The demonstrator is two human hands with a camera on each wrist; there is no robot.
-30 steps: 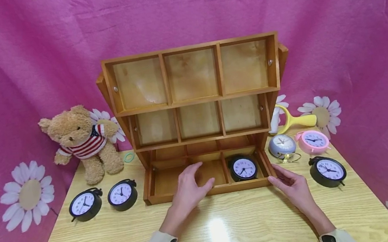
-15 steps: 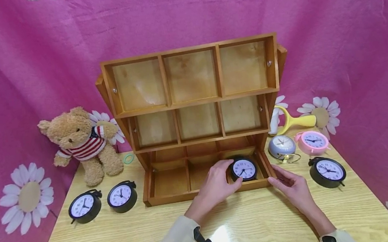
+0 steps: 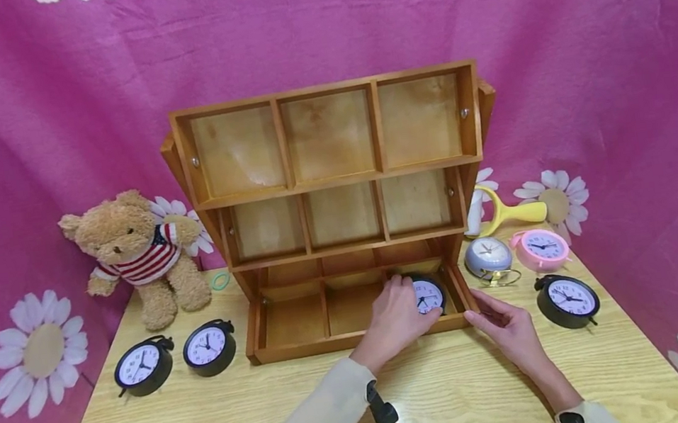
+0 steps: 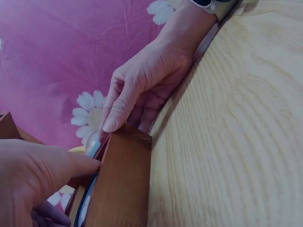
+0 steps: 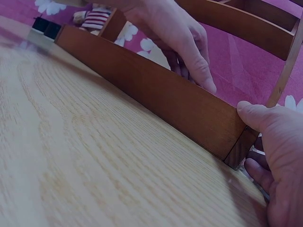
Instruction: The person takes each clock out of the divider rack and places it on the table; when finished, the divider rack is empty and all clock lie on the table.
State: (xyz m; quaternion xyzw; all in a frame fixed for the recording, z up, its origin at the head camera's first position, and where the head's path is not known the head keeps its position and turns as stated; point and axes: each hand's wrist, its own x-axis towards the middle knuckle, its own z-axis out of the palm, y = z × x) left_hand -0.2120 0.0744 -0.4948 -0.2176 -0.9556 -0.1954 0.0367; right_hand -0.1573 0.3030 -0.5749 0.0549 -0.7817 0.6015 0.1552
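A black alarm clock (image 3: 429, 295) with a white dial lies in the bottom right compartment of a wooden tiered shelf (image 3: 305, 348). My left hand (image 3: 396, 317) grips the clock from its left side, fingers at the upper rim and thumb across the lower edge, covering part of the dial. In the left wrist view that thumb (image 4: 85, 165) lies right at the tray's front board (image 4: 125, 179). My right hand (image 3: 509, 332) holds the shelf's front right corner, thumb on the top edge and fingers along the outer side, as the right wrist view shows.
Two black clocks (image 3: 209, 348) stand left, near a teddy bear (image 3: 138, 256) and a green ring (image 3: 220, 281). At right are a grey-blue clock (image 3: 488, 256), a pink clock (image 3: 540, 249), another black clock (image 3: 568, 299) and a yellow-handled tool (image 3: 513, 214).
My left hand has moved right from over the middle bottom compartment onto the black clock and closed on its side. My right hand stays at the shelf corner. The head view has shifted slightly.
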